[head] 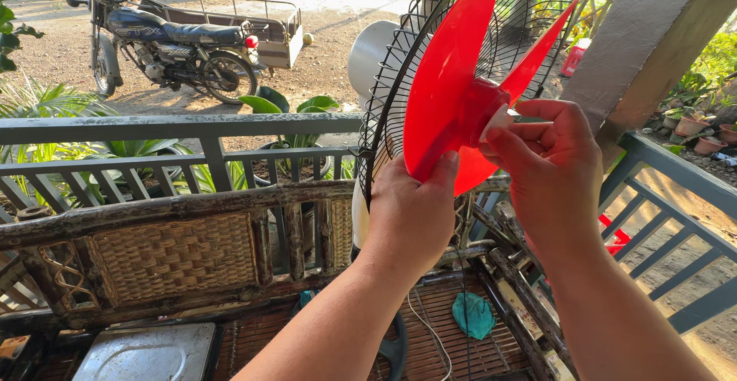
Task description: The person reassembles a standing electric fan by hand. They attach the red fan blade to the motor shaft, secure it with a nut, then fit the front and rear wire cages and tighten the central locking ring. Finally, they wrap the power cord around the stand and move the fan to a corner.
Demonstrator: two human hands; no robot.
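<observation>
A red plastic fan blade [449, 81] sits in front of a black wire fan guard [491, 12] on a standing fan with a white motor housing [372, 54]. My left hand [411, 212] grips the lower edge of a red blade, thumb on its front. My right hand [549, 162] pinches the small white cap [499, 122] at the blade's hub with thumb and fingers. The fan's stand is mostly hidden behind my arms.
A rattan bench [176, 254] lies below, with a teal cloth [474, 313], a white cord [430, 327] and a metal tray [150, 354] on it. Behind are a grey railing [176, 129], potted plants, a parked motorcycle [165, 43] with sidecar, and a concrete post [652, 35].
</observation>
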